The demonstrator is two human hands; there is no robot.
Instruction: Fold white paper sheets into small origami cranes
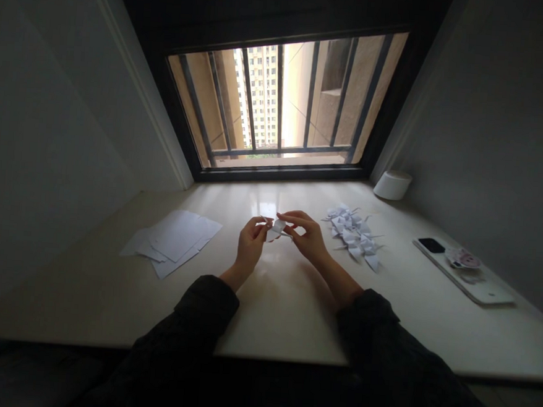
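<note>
Between my two hands, just above the middle of the sill, is a small white paper crane (pixel 278 226). My left hand (pixel 252 236) pinches its left side with thumb and forefinger. From the right, my right hand (pixel 307 234) grips the other side, its fingers bent around the paper. Parts of the crane are hidden behind my fingertips. A pile of folded white paper cranes (pixel 352 234) lies to the right of my right hand. On the left, loose sheets of white paper (pixel 180 237) overlap in an untidy stack.
The pale sill (pixel 282 322) ends at a front edge near my body. A white phone (pixel 483 294) with a decorated grip lies at the right. In the back right corner stands a white rounded object (pixel 392 186). Behind everything is a dark-framed window (pixel 278 173) with bars outside.
</note>
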